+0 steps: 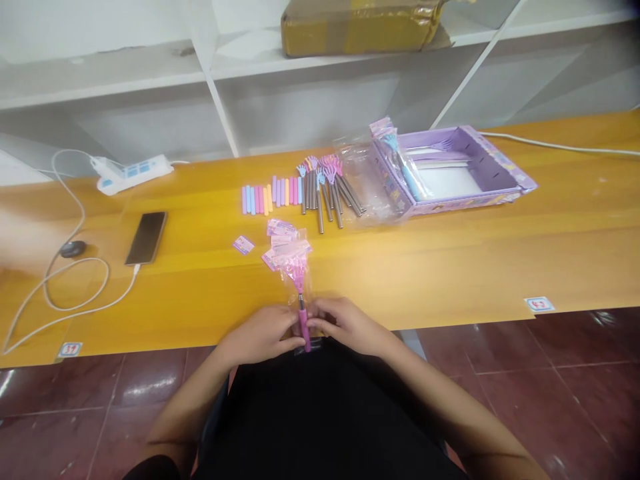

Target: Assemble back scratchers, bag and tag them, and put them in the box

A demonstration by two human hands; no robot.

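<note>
A pink telescopic back scratcher [304,327] lies inside a clear plastic bag [310,267] at the table's front edge, its hand-shaped head pointing away from me. My left hand [263,335] grips the handle from the left, thumb near the lower end. From the right, my right hand [350,327] pinches the same handle with thumb and fingers. Just beyond the scratcher's head is a small pile of pink and purple cards [283,243], partly under the bag. One loose card [243,245] rests to its left.
Coloured handle sleeves [270,195] lie in rows beside metal-stemmed scratchers [325,190]. Clear bags [357,167] touch a purple display box [450,200], with a bagged blue scratcher [407,170] on its edge. Leftward are a phone [146,238], cable [75,308] and power strip [135,175].
</note>
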